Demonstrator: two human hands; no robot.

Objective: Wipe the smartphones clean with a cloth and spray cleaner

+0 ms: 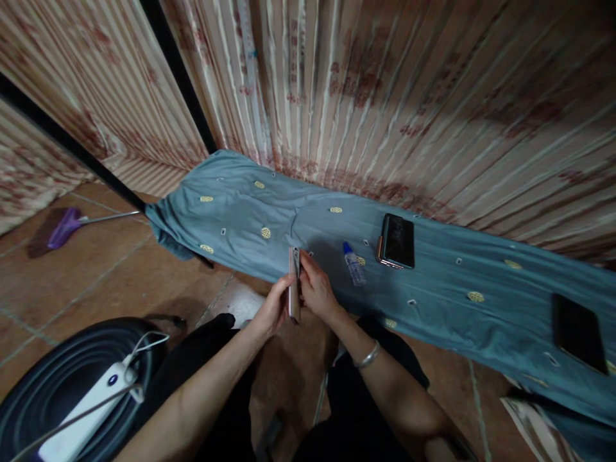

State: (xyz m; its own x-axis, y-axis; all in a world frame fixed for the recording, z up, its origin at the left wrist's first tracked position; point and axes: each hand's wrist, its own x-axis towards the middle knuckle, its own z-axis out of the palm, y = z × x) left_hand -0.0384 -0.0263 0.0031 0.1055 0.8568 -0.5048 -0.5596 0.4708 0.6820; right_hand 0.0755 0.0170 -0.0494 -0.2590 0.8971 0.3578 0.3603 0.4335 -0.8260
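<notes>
Edge-on between my hands is a slim phone, held upright over the near edge of the cloth-covered bench. My left hand grips its left side, thumb against it. From the right, my right hand closes on it near the upper end; some of those fingers are hidden behind it. A small clear bottle with a blue cap lies on the blue cloth, just right of my right hand. Farther right rests a stack of dark phones.
Another dark phone or tablet lies at the bench's right end. Curtains hang behind. Black poles rise at the left. On the floor are a purple brush head, a coiled black hose and a white power strip.
</notes>
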